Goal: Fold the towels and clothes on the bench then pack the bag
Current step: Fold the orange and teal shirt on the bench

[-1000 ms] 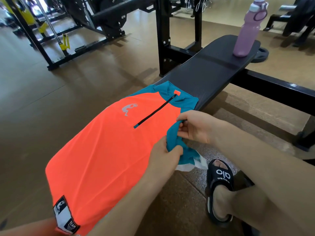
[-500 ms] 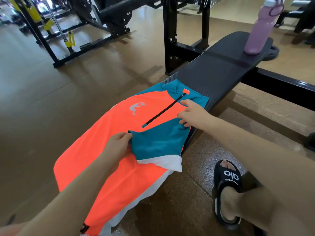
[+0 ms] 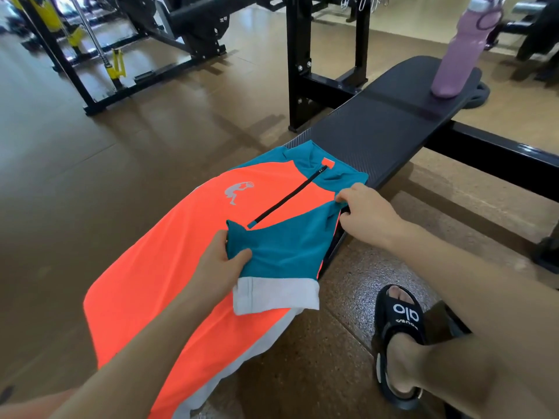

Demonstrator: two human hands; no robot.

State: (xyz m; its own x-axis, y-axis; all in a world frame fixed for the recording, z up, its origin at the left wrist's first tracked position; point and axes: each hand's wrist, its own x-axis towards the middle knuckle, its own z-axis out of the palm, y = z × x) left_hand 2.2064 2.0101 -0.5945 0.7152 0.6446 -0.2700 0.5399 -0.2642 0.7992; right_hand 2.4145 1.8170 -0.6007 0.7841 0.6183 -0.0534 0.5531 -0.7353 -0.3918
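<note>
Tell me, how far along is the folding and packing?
Early. The orange shirt lies flat on the bench. Its teal sleeve is being folded inward, held by the left hand and right hand. Remaining folds and packing are undone; no bag shows.

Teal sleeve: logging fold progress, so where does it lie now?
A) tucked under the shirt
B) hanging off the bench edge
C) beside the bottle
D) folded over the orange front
D: the teal sleeve lies flat across the orange shirt, held by both hands.

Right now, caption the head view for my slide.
Both hands, left hand and right hand, fold a teal sleeve over the orange shirt on the bench.
</note>
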